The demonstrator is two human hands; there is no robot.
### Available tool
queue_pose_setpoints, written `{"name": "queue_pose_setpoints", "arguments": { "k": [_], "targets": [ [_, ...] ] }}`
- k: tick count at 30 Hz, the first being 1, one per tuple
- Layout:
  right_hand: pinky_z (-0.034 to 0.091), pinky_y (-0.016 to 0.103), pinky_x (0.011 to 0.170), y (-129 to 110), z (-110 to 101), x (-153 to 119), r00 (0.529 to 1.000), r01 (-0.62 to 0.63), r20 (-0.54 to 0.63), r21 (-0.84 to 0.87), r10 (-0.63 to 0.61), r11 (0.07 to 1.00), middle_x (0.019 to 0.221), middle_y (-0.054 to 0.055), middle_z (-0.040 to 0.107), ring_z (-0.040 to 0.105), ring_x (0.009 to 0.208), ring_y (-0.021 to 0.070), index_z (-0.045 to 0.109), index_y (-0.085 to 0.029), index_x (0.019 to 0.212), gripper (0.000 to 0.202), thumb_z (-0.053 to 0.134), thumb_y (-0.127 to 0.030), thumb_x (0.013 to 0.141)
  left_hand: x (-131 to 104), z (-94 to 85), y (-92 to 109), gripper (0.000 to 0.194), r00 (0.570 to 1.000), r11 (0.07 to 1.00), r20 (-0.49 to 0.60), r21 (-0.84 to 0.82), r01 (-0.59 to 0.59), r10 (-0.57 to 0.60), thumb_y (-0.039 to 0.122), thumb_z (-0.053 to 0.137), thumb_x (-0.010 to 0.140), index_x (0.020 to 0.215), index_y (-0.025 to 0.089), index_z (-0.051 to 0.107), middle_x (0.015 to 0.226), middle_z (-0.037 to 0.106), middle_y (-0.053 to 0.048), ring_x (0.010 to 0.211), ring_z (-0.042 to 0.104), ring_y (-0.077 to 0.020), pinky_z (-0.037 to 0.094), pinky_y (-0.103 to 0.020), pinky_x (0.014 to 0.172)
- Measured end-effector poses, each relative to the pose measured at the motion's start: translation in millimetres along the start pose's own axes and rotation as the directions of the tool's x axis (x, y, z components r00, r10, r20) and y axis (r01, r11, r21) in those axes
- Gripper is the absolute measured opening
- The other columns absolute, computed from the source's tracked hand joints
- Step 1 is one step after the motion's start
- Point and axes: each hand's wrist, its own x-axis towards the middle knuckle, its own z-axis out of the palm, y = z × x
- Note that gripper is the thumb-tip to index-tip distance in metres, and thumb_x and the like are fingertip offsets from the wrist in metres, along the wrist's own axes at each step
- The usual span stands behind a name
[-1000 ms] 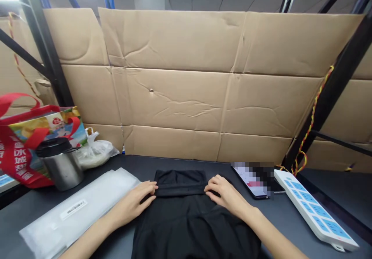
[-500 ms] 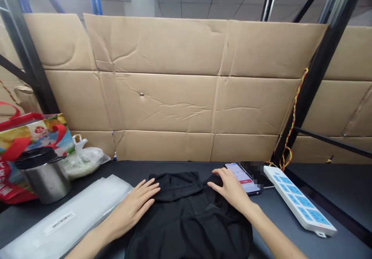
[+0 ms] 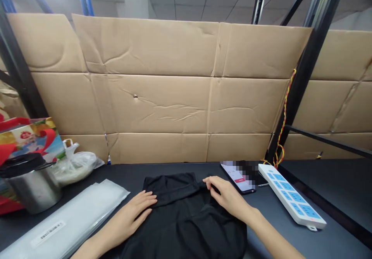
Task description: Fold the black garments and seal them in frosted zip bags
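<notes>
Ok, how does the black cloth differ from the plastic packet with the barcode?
Color: the black cloth is dark, while the plastic packet is whitish and cloudy.
Surface: the cloth is rumpled, with a folded band at its far end; the packet lies flatter and carries a barcode label.
Place: the cloth lies between the hands; the packet lies to its left.
Both rest on the dark table.

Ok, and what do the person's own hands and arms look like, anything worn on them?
The left hand and right hand are both bare: no gloves, rings or bracelets show. Both have slim fingers. The left forearm and right forearm show no sleeve, watch, cable or marking within the picture.
</notes>
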Motion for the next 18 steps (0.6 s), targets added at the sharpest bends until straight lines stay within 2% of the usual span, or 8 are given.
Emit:
{"name": "queue_pose_setpoints", "arguments": {
  "k": [4, 6, 9, 10, 13, 15, 18],
  "targets": [
    [0.047, 0.030, 0.078, 5, -1, -12, 0.998, -0.054, -0.022, 0.040, 0.055, 0.998, 0.090, 0.000, 0.061, 0.060, 0.087, 0.0173, 0.052, -0.025, 0.089, 0.018, 0.040, -0.012, 0.089, 1, 1.3, -1, 0.032, 1.000, 1.000, 0.002, 0.003, -0.005, 0.005, 0.036, 0.048, 0.095, 0.125, 0.034, 0.058, 0.130, 0.060, 0.002, 0.124, 0.052, -0.0226, 0.037, -0.044, 0.108],
    [0.047, 0.032, 0.083, 8, -2, -14, 0.997, -0.069, -0.040, 0.057, 0.071, 0.996, 0.097, 0.001, 0.061, 0.059, 0.091, 0.0174, 0.053, -0.026, 0.103, 0.021, 0.042, -0.015, 0.089, 1, 1.0, 0, 0.032, 1.000, 1.000, -0.009, -0.006, -0.008, 0.007, 0.037, 0.049, 0.094, 0.124, 0.034, 0.059, 0.128, 0.061, 0.003, 0.123, 0.053, -0.0230, 0.037, -0.044, 0.108],
    [0.047, 0.033, 0.086, 9, -1, -11, 0.995, -0.093, -0.028, 0.041, 0.094, 0.995, 0.106, 0.003, 0.059, 0.059, 0.095, 0.0187, 0.049, -0.026, 0.121, 0.036, 0.054, -0.022, 0.086, 2, -0.8, 2, 0.031, 1.000, 1.000, -0.011, -0.015, 0.004, -0.004, 0.037, 0.049, 0.094, 0.123, 0.034, 0.060, 0.128, 0.061, 0.003, 0.122, 0.054, -0.0231, 0.038, -0.044, 0.108],
    [0.047, 0.033, 0.085, 8, -1, -9, 0.994, -0.104, -0.024, 0.021, 0.104, 0.994, 0.104, 0.003, 0.059, 0.059, 0.094, 0.0191, 0.051, -0.026, 0.120, 0.035, 0.057, -0.024, 0.085, 2, -1.6, 3, 0.031, 1.000, 1.000, -0.002, -0.014, 0.008, -0.008, 0.037, 0.049, 0.094, 0.123, 0.034, 0.059, 0.128, 0.061, 0.003, 0.122, 0.053, -0.0230, 0.037, -0.044, 0.108],
    [0.047, 0.032, 0.078, 6, -1, -3, 0.991, -0.131, -0.030, -0.042, 0.130, 0.991, 0.090, 0.001, 0.060, 0.059, 0.086, 0.0189, 0.062, -0.025, 0.096, 0.011, 0.053, -0.025, 0.088, 2, -3.5, 5, 0.032, 0.999, 1.000, 0.029, -0.011, 0.018, -0.017, 0.036, 0.046, 0.095, 0.125, 0.033, 0.058, 0.130, 0.060, 0.002, 0.124, 0.052, -0.0224, 0.036, -0.045, 0.109],
    [0.046, 0.032, 0.076, 3, -2, 0, 0.990, -0.129, -0.071, -0.062, 0.125, 0.990, 0.085, 0.001, 0.060, 0.058, 0.083, 0.0184, 0.061, -0.024, 0.086, 0.016, 0.047, -0.023, 0.092, 2, -4.1, 5, 0.032, 0.999, 1.000, 0.036, -0.018, 0.017, -0.016, 0.036, 0.046, 0.096, 0.125, 0.033, 0.058, 0.130, 0.060, 0.002, 0.124, 0.052, -0.0223, 0.035, -0.045, 0.109],
    [0.046, 0.032, 0.078, -2, -6, 0, 0.991, -0.081, -0.111, -0.061, 0.074, 0.995, 0.088, 0.001, 0.060, 0.057, 0.086, 0.0186, 0.059, -0.024, 0.088, 0.017, 0.044, -0.025, 0.095, 2, -4.0, 4, 0.032, 0.999, 0.999, 0.033, -0.033, 0.009, -0.008, 0.036, 0.047, 0.095, 0.125, 0.033, 0.058, 0.129, 0.060, 0.002, 0.124, 0.052, -0.0227, 0.035, -0.045, 0.109]
  ]
}}
